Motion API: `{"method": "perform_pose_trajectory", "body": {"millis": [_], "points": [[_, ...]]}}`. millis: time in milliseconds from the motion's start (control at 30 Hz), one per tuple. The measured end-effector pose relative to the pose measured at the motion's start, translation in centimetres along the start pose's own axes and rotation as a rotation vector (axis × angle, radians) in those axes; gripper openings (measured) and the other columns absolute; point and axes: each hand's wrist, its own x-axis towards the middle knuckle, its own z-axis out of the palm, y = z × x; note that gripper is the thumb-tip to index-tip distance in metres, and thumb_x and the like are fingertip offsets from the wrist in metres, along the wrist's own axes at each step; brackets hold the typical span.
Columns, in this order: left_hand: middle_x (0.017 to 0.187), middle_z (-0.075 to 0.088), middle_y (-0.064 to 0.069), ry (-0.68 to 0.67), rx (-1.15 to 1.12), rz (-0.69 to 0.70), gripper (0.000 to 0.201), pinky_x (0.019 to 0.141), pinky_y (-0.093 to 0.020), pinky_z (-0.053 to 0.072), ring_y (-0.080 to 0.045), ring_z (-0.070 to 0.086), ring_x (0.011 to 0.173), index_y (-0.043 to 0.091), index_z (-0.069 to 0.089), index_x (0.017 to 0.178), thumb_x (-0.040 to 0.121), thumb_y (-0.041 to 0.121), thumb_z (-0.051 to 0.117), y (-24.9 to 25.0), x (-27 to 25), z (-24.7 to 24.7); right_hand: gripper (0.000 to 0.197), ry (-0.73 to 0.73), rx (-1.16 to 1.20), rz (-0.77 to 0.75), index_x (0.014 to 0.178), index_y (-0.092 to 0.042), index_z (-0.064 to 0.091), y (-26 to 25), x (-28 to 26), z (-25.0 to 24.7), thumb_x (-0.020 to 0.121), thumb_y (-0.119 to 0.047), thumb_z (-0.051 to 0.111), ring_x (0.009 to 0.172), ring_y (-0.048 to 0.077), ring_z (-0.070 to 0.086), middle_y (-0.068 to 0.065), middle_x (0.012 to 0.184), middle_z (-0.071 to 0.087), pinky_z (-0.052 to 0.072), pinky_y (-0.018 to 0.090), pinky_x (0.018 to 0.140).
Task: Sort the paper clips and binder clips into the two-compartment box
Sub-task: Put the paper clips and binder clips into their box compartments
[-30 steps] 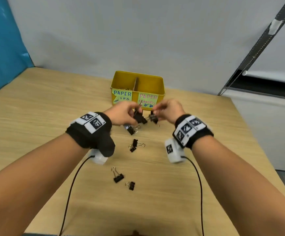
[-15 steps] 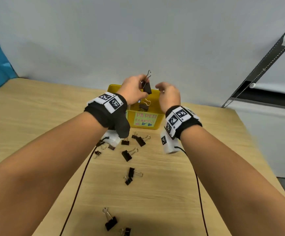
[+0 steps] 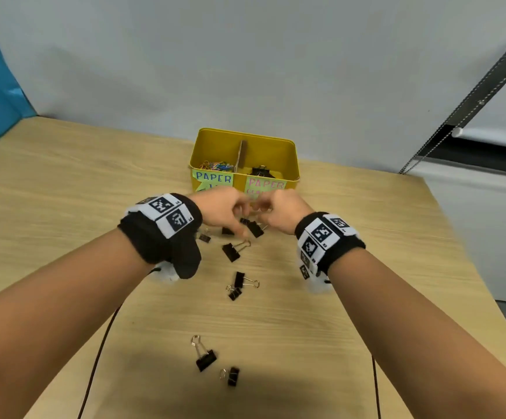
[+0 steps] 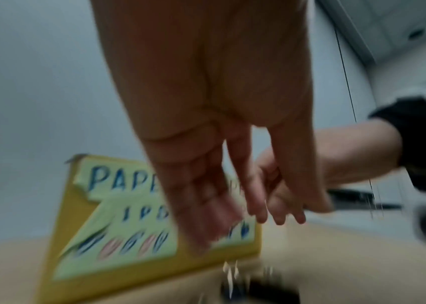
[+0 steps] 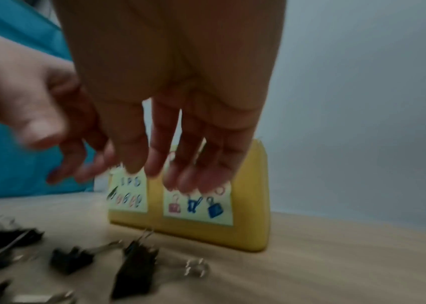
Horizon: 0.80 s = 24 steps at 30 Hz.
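The yellow two-compartment box [image 3: 288,152] stands at the table's far side, with coloured paper clips [image 3: 217,166] in its left half and black binder clips [image 3: 260,172] in its right half. Just in front of it hover my left hand [image 3: 230,211] and right hand [image 3: 275,208], close together. Both wrist views show the fingers [image 4: 258,207] [image 5: 133,156] hanging straight down and loose, holding nothing. Black binder clips lie right below the hands [image 3: 254,228] [image 5: 136,265] and further toward me [image 3: 230,251] [image 3: 205,359].
More binder clips are scattered down the middle of the wooden table [image 3: 64,192], a pair [image 3: 238,285] mid-table and one [image 3: 232,376] near me. Cables run from both wrists over the table. A grey wall is behind the box; the table's right edge [image 3: 457,252] drops off.
Both hands have come down from above the box to just in front of it, over the loose clips. The binder clip my left hand held up is no longer in it.
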Motion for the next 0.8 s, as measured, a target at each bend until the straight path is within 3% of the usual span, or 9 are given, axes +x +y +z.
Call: {"method": "perform_pose_trajectory", "body": {"millis": [67,133,200,267,367,500,633,733,800], "points": [[0.116,0.043,-0.002,-0.061,0.19,-0.096,0.075,0.096,-0.036,0.045,-0.022,0.046,0.113,0.021,0.044,0.133,0.068,0.036,0.078,-1.1,-0.2,1.7,0.058,-0.147,-0.144,0.0,0.14,-0.023,0.043,-0.7,-0.1,1.6,0.085,-0.019,0.061,0.126,0.027,0.049,0.01,0.139,0.05,0.044,0.038,0.105],[0.134,0.034,-0.007,-0.058,0.278,-0.147,0.093,0.105,-0.045,0.04,-0.028,0.033,0.128,0.026,0.031,0.142,0.064,0.045,0.078,-1.9,-0.5,3.2,0.071,-0.217,-0.193,0.008,0.148,-0.029,0.025,-1.2,-0.2,3.3,0.087,-0.02,0.061,0.134,0.031,0.039,0.01,0.149,0.034,0.039,0.041,0.11],[0.143,0.029,-0.008,-0.085,0.331,-0.198,0.1,0.106,-0.048,0.038,-0.029,0.028,0.132,0.031,0.024,0.145,0.062,0.058,0.073,-2.3,-0.7,4.1,0.067,-0.265,-0.294,0.007,0.149,-0.03,0.021,-1.6,-0.3,4.4,0.091,-0.025,0.055,0.135,0.033,0.035,0.008,0.152,0.03,0.035,0.042,0.112],[0.143,0.031,-0.008,-0.101,0.362,-0.22,0.101,0.103,-0.047,0.04,-0.028,0.029,0.132,0.035,0.021,0.145,0.061,0.067,0.067,-2.3,-0.7,4.9,0.057,-0.255,-0.365,-0.013,0.146,-0.027,0.03,-1.6,-0.4,4.5,0.094,-0.027,0.051,0.132,0.031,0.037,0.009,0.148,0.037,0.033,0.039,0.109],[0.138,0.038,-0.009,-0.08,0.374,-0.173,0.09,0.098,-0.043,0.041,-0.029,0.035,0.128,0.033,0.027,0.144,0.068,0.066,0.063,-1.9,-0.6,5.5,0.047,-0.161,-0.288,-0.021,0.136,-0.021,0.047,-1.3,-0.6,4.3,0.091,-0.019,0.056,0.125,0.026,0.047,0.01,0.135,0.05,0.037,0.035,0.105],[0.127,0.044,-0.011,-0.006,0.247,-0.116,0.058,0.102,-0.041,0.044,-0.029,0.045,0.121,0.025,0.045,0.136,0.081,0.034,0.063,-1.5,-0.8,5.7,0.046,-0.149,-0.133,0.027,0.124,-0.018,0.057,-0.3,-0.9,4.1,0.08,-0.01,0.067,0.116,0.025,0.055,0.01,0.127,0.057,0.046,0.032,0.099],[0.117,0.049,-0.012,0.074,0.186,-0.068,0.031,0.089,-0.032,0.046,-0.028,0.055,0.106,0.018,0.059,0.116,0.085,0.017,0.057,-1.5,-1.1,6.1,0.046,-0.1,0.021,0.068,0.119,-0.015,0.06,0.5,-1.5,4.1,0.075,-0.008,0.072,0.113,0.024,0.056,0.009,0.122,0.06,0.046,0.028,0.092],[0.119,0.048,-0.012,0.075,0.136,-0.073,0.027,0.093,-0.034,0.047,-0.028,0.055,0.105,0.016,0.059,0.113,0.086,0.017,0.055,-1.6,-1.0,6.1,0.043,-0.042,0.098,0.109,0.115,-0.016,0.062,1.0,-1.8,4.4,0.074,-0.008,0.073,0.109,0.023,0.057,0.009,0.118,0.061,0.044,0.023,0.083],[0.122,0.046,-0.013,0.048,0.083,-0.11,0.03,0.097,-0.036,0.046,-0.028,0.054,0.107,0.016,0.056,0.115,0.087,0.027,0.054,-1.3,-0.8,5.9,0.043,-0.028,0.15,0.146,0.113,-0.016,0.062,1.2,-1.8,4.7,0.073,-0.009,0.073,0.103,0.023,0.058,0.007,0.109,0.059,0.043,0.022,0.078]]}}
